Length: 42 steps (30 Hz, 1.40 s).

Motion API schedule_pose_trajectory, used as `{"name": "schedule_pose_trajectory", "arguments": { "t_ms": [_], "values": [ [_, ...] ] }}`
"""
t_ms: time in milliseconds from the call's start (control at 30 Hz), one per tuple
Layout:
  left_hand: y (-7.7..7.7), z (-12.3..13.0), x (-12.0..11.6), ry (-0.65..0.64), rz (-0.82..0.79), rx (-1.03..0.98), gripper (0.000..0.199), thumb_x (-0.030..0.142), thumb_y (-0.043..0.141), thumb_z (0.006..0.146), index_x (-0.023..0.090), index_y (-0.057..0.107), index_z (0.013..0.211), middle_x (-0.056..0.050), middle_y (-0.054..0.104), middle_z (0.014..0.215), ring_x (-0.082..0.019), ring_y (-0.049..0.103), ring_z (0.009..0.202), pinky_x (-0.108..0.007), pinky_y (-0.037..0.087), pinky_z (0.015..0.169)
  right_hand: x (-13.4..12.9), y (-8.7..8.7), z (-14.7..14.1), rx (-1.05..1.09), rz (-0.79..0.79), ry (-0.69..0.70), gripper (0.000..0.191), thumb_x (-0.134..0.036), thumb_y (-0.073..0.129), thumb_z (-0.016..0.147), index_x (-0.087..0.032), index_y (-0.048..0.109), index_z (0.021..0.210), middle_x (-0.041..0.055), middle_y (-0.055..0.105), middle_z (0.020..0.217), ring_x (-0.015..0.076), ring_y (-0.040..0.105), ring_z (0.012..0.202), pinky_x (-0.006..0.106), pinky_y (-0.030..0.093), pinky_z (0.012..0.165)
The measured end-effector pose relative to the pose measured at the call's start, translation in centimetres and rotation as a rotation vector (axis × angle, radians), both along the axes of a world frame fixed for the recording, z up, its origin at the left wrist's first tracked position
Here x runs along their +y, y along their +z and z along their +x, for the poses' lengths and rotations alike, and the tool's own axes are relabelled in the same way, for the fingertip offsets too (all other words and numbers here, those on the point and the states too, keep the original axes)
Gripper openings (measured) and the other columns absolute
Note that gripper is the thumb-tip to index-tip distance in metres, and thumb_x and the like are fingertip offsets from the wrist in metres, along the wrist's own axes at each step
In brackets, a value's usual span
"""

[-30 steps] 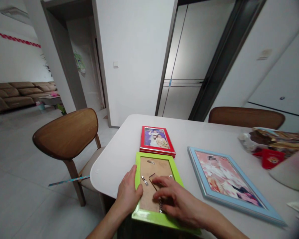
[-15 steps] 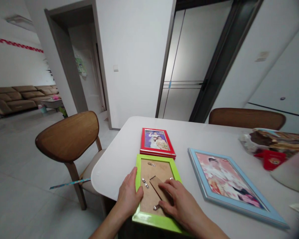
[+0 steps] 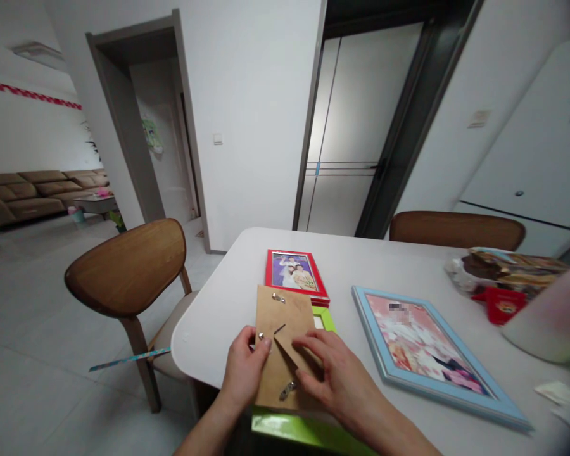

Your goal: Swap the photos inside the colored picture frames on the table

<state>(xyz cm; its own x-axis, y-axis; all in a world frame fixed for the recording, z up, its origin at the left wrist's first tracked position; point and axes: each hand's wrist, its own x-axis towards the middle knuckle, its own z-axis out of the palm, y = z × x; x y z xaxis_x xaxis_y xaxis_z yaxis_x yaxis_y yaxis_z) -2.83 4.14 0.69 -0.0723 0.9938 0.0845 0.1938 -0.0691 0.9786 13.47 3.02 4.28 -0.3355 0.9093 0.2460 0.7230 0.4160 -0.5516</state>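
A brown backing board (image 3: pixel 287 310) with metal turn clips and a stand flap is lifted above the green picture frame (image 3: pixel 292 429). My left hand (image 3: pixel 244 362) pinches the board's left edge, thumb on top near a clip. With its fingers on the stand flap, my right hand (image 3: pixel 335 370) grips the board on its right side. Most of the green frame is hidden under the board; its upper right corner and near edge show. Just beyond lies a red picture frame (image 3: pixel 322 266) with a photo of people, face up.
A larger light-blue picture frame (image 3: pixel 456 408) lies face up at right. Farther right are a red packet (image 3: pixel 503 307), a pale cone-shaped object (image 3: pixel 546 316) and a wrapped bundle (image 3: pixel 513 269). Wooden chairs stand at left (image 3: pixel 128 269) and at the far side (image 3: pixel 456 229).
The backing board has come up out of the green frame, raised by both hands and shifted slightly left. The camera view has turned a little.
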Motion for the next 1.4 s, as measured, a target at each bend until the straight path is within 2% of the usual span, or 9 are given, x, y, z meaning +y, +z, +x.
{"name": "schedule_pose_trajectory", "arguments": {
  "t_ms": [100, 400, 733, 833, 933, 1067, 1133, 1233, 1400],
  "values": [
    [0.3, -1.8, 0.4, -0.019, -0.080, -0.075, 0.022, 0.039, 0.044, 0.071, 0.018, 0.045, 0.076, 0.000, 0.061, 0.063, -0.017, 0.060, 0.058, -0.027, 0.046, 0.053, 0.2, -0.5, 0.9, 0.034, 0.011, -0.038, 0.033, -0.029, 0.045, 0.073, -0.020, 0.052, 0.103, 0.0081, 0.054, 0.101, 0.0199, 0.050, 0.090, 0.034, 0.041, 0.079],
    [-0.5, -11.1, 0.8, 0.079, -0.208, 0.041, 0.030, 0.045, 0.050, 0.064, 0.017, 0.048, 0.073, 0.004, 0.057, 0.056, -0.014, 0.055, 0.048, -0.022, 0.040, 0.046, 2.0, -4.8, 5.4, -0.233, -0.109, -0.299, 0.050, -0.028, 0.042, 0.072, -0.006, 0.042, 0.116, 0.0144, 0.058, 0.094, 0.0230, 0.056, 0.082, 0.034, 0.040, 0.074],
    [-1.0, -13.0, 1.1, 0.310, -0.096, 0.607, 0.033, 0.032, 0.053, 0.066, 0.017, 0.052, 0.095, 0.001, 0.055, 0.058, -0.022, 0.055, 0.063, -0.029, 0.036, 0.059, 2.3, -4.2, 5.1, -0.259, -0.126, -0.337, 0.052, -0.018, 0.039, 0.068, -0.003, 0.038, 0.118, 0.0169, 0.060, 0.095, 0.0242, 0.057, 0.083, 0.032, 0.039, 0.072],
    [-0.2, -12.1, 0.8, 0.339, -0.035, 0.707, 0.035, 0.029, 0.052, 0.068, 0.016, 0.051, 0.100, -0.005, 0.058, 0.078, -0.026, 0.054, 0.081, -0.035, 0.037, 0.071, 2.3, -4.0, 5.3, -0.171, -0.118, -0.384, 0.056, -0.017, 0.039, 0.066, -0.004, 0.035, 0.121, 0.0149, 0.061, 0.089, 0.0233, 0.058, 0.077, 0.033, 0.040, 0.071],
    [0.5, -9.1, 0.1, 0.269, 0.052, 0.729, 0.034, 0.024, 0.048, 0.072, 0.016, 0.048, 0.105, -0.008, 0.055, 0.099, -0.023, 0.051, 0.094, -0.035, 0.037, 0.081, 1.9, -3.4, 5.4, 0.141, -0.276, -0.409, 0.062, -0.019, 0.037, 0.067, -0.008, 0.026, 0.127, 0.0097, 0.063, 0.079, 0.0192, 0.059, 0.064, 0.031, 0.043, 0.063],
    [1.2, -1.8, -2.1, -0.014, 0.224, 0.639, 0.041, 0.025, 0.055, 0.070, 0.018, 0.045, 0.110, -0.007, 0.051, 0.113, -0.020, 0.046, 0.105, -0.032, 0.036, 0.090, 0.9, -2.0, 5.0, 0.739, -0.611, -0.304, 0.068, -0.027, 0.035, 0.070, -0.017, 0.008, 0.132, 0.0045, 0.064, 0.079, 0.0157, 0.059, 0.054, 0.028, 0.046, 0.053],
    [1.4, 1.8, -3.3, -0.253, 0.342, 0.588, 0.068, 0.036, 0.066, 0.061, 0.016, 0.036, 0.119, -0.012, 0.040, 0.125, -0.026, 0.037, 0.114, -0.039, 0.031, 0.095, 0.4, -1.2, 4.7, 0.903, -0.668, -0.277, 0.072, -0.028, 0.040, 0.069, -0.021, 0.006, 0.132, 0.0031, 0.064, 0.080, 0.0156, 0.059, 0.054, 0.029, 0.046, 0.053],
    [1.7, 5.3, -4.4, -0.427, 0.473, 0.586, 0.085, 0.046, 0.072, 0.050, 0.014, 0.035, 0.120, -0.017, 0.036, 0.128, -0.033, 0.035, 0.114, -0.048, 0.031, 0.094, 0.1, -0.2, 4.3, 0.970, -0.658, -0.286, 0.077, -0.029, 0.051, 0.066, -0.024, 0.011, 0.131, -0.0010, 0.063, 0.070, 0.0146, 0.058, 0.052, 0.027, 0.045, 0.052],
    [2.6, 5.4, -4.1, -0.412, 0.504, 0.565, 0.060, 0.027, 0.064, 0.063, 0.017, 0.038, 0.117, -0.011, 0.049, 0.114, -0.026, 0.047, 0.099, -0.041, 0.041, 0.086, 0.2, 0.5, 4.3, 0.899, -0.603, -0.301, 0.081, -0.040, 0.058, 0.063, -0.020, 0.018, 0.131, -0.0054, 0.055, 0.053, 0.0128, 0.053, 0.046, 0.025, 0.041, 0.048]
  ]
}}
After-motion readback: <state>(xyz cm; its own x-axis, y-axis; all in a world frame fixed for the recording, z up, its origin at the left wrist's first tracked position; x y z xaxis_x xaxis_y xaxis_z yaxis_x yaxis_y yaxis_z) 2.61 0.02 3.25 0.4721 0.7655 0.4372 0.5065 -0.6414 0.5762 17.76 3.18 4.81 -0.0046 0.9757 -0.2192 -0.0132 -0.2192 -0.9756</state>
